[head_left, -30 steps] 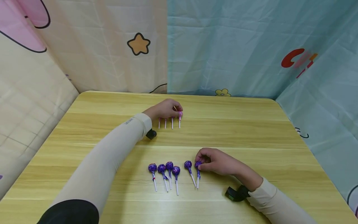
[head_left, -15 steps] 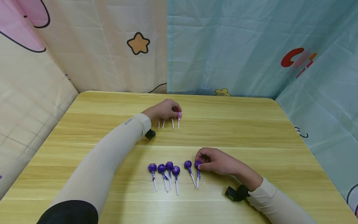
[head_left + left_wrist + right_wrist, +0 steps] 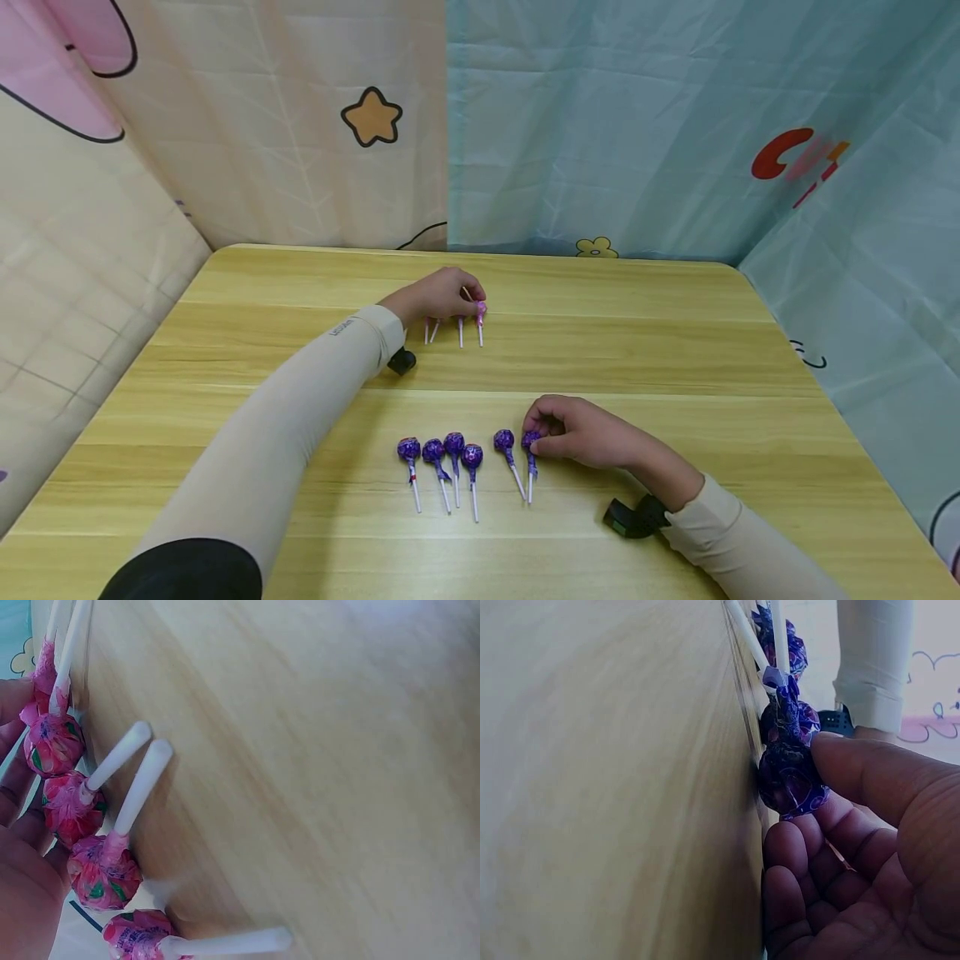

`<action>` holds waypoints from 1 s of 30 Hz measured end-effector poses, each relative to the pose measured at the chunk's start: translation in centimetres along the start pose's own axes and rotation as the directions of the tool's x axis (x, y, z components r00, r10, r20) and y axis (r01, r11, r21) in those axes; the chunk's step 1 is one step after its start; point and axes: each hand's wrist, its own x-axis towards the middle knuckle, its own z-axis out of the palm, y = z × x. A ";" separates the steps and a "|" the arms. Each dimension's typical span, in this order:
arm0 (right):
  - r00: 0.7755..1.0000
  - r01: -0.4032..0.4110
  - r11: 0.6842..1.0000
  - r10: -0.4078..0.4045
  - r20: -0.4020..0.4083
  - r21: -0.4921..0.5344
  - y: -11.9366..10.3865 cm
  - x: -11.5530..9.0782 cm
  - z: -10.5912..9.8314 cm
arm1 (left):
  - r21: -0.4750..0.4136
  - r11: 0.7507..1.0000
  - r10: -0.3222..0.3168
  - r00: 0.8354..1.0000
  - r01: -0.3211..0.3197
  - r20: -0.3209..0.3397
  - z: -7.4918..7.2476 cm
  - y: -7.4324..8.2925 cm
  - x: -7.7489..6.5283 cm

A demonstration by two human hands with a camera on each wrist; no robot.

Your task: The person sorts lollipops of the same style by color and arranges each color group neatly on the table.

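L hand (image 3: 442, 293) is pinching R-most pink lolly (image 3: 481, 309), fingers bent; other pinks (image 3: 103, 874) lying alongside. R hand (image 3: 583, 431) is pinching R-most purple lolly (image 3: 531, 442) btwn thumb & fingers; 5 more purples (image 3: 454, 443) are lying to its L on table (image 3: 675, 333). Wrappers (image 3: 52, 746) are enclosing heads, sticks (image 3: 141, 784) protruding.

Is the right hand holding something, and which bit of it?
Yes, the right hand pinches a purple lollipop by its round, wrapped candy end, not by the white stick.
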 end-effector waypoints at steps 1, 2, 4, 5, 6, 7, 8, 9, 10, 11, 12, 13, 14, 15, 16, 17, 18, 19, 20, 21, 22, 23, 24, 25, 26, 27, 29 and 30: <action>1.000 0.000 1.000 0.000 0.000 0.000 0.0 0.0 0.0 | -0.004 1.000 -0.001 1.000 0.001 0.001 0.0 0.0 0.0; 1.000 0.000 1.000 0.000 0.000 0.001 0.0 0.0 0.0 | -0.008 1.000 -0.004 1.000 0.004 0.001 0.0 0.0 0.0; 1.000 0.000 1.000 0.000 -0.001 0.001 0.0 0.0 0.0 | -0.015 1.000 -0.011 1.000 0.011 -0.001 0.0 0.0 -0.1; 1.000 0.000 1.000 0.000 -0.001 0.001 0.0 0.0 0.0 | -0.020 1.000 -0.016 1.000 0.016 -0.003 0.0 0.0 -0.1; 1.000 0.001 1.000 -0.001 -0.001 0.000 0.0 0.0 0.0 | -0.023 1.000 -0.021 1.000 0.020 -0.005 0.0 0.0 -0.1; 1.000 0.002 1.000 -0.002 0.000 -0.001 0.0 0.0 0.0 | -0.026 0.999 -0.024 1.000 0.024 -0.007 0.0 0.0 0.0; 1.000 0.004 1.000 -0.004 0.000 -0.001 0.0 0.0 0.0 | -0.028 0.999 -0.026 1.000 0.026 -0.009 -0.1 0.0 0.0; 1.000 0.005 1.000 -0.005 -0.001 -0.003 0.1 0.0 0.0 | -0.028 0.999 -0.026 1.000 0.025 -0.010 -0.1 0.0 0.0; 1.000 0.006 1.000 -0.006 -0.001 -0.004 0.1 0.0 0.0 | -0.030 0.999 -0.025 1.000 0.025 -0.010 -0.1 0.0 0.0; 1.000 0.007 1.000 -0.007 -0.002 -0.005 0.1 0.0 0.0 | -0.028 0.999 -0.023 1.000 0.023 -0.011 -0.1 -0.1 0.0; 1.000 0.007 1.000 -0.007 -0.002 -0.005 0.1 0.0 0.0 | -0.024 1.000 -0.019 1.000 0.018 -0.012 -0.1 -0.1 0.1; 1.000 0.007 1.000 -0.007 -0.004 -0.007 0.1 0.0 0.0 | -0.020 1.000 -0.016 1.000 0.015 -0.014 -0.1 -0.1 0.1; 1.000 0.007 1.000 -0.007 -0.004 -0.008 0.1 0.0 0.1 | -0.017 1.000 -0.013 1.000 0.013 -0.015 -0.1 0.0 0.1; 1.000 0.006 1.000 -0.006 -0.005 -0.010 0.1 0.0 0.1 | -0.014 1.000 -0.009 1.000 0.009 -0.016 -0.1 0.0 0.0; 1.000 0.005 1.000 -0.005 -0.006 -0.011 0.1 0.0 0.1 | -0.010 1.000 -0.007 1.000 0.007 -0.017 -0.1 0.1 0.0; 1.000 0.003 1.000 -0.003 -0.006 -0.011 0.1 0.0 0.1 | -0.009 1.000 -0.004 1.000 0.004 -0.018 -0.1 0.1 0.0; 1.000 0.001 1.000 -0.001 -0.007 -0.013 0.1 0.0 0.1 | -0.008 1.000 -0.002 1.000 0.002 -0.018 -0.1 0.2 -0.1; 1.000 -0.001 1.000 0.001 -0.007 -0.014 0.1 0.0 0.1 | -0.008 1.000 -0.001 1.000 0.001 -0.018 -0.2 0.2 -0.1; 1.000 -0.003 1.000 0.003 -0.007 -0.014 0.1 0.0 0.0 | -0.007 1.000 -0.002 1.000 0.002 -0.019 -0.2 0.2 -0.1; 1.000 -0.004 1.000 0.004 -0.006 -0.014 0.1 0.0 0.0 | -0.007 1.000 -0.003 1.000 0.003 -0.020 -0.3 0.2 -0.2; 1.000 -0.006 1.000 0.005 -0.006 -0.013 0.1 0.0 0.0 | -0.007 1.000 -0.003 1.000 0.003 -0.021 -0.4 0.2 -0.2; 1.000 -0.006 1.000 0.006 -0.006 -0.013 0.1 0.0 0.0 | -0.007 1.000 -0.002 1.000 0.002 -0.021 -0.5 0.2 -0.2; 1.000 -0.006 1.000 0.006 -0.006 -0.013 0.1 0.0 0.0 | -0.006 1.000 -0.001 1.000 0.001 -0.022 -0.6 0.2 -0.2; 1.000 -0.005 1.000 0.005 -0.005 -0.013 0.1 0.0 0.0 | -0.009 1.000 -0.002 1.000 0.001 -0.022 -0.7 0.1 -0.2; 1.000 -0.005 1.000 0.005 -0.006 -0.012 0.1 0.0 0.1 | -0.009 1.000 0.001 1.000 -0.001 -0.024 -0.8 0.1 -0.2; 1.000 -0.004 1.000 0.004 -0.006 -0.013 0.1 0.0 0.1 | -0.008 1.000 0.006 1.000 -0.006 -0.023 -0.9 0.1 -0.2; 1.000 -0.004 1.000 0.004 -0.008 -0.016 0.1 0.0 0.1 | -0.005 1.000 0.015 1.000 -0.015 -0.023 -1.0 0.0 -0.2; 1.000 -0.004 1.000 0.004 -0.009 -0.016 0.1 0.0 0.1 | -0.003 1.000 0.017 1.000 -0.017 -0.023 -1.1 0.0 -0.2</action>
